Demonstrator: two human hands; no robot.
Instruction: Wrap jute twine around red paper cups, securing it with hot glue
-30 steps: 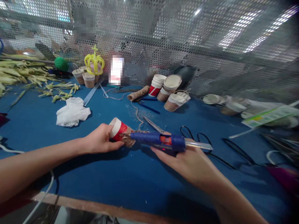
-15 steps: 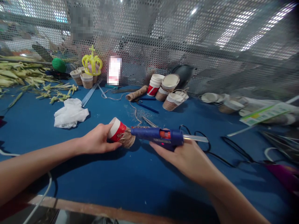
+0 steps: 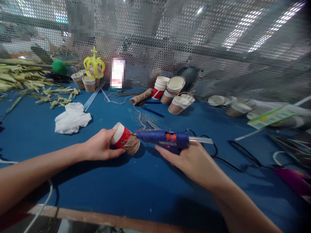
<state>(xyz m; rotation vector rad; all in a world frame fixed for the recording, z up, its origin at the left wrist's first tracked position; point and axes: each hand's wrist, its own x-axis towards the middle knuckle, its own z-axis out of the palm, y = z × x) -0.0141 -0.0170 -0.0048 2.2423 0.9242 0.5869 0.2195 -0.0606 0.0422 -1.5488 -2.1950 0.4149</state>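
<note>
My left hand (image 3: 104, 145) is closed around a red and white paper cup (image 3: 120, 134), which lies tilted with its mouth toward the upper left. Brown twine (image 3: 132, 144) is wound round the cup's base end. In my right hand (image 3: 194, 161) is a blue hot glue gun (image 3: 162, 139), with a small red light lit and a clear glue stick (image 3: 202, 139) poking out of its back. The gun's nozzle is at the cup's side, by the edge of the twine; whether it touches I cannot tell.
Behind the cup lie scissors (image 3: 153, 125), a roll of twine (image 3: 142, 96) and blue pens (image 3: 153, 112). Twine-wrapped cups (image 3: 178, 105) stand at the back. A crumpled white cloth (image 3: 72, 119) is on the left, near dried husks (image 3: 21, 76). A black cord (image 3: 228, 164) runs rightward.
The glue gun's nozzle has shifted slightly up and left along the cup's side, above the twine. Both hands keep their hold, and the whole view has shifted a little.
</note>
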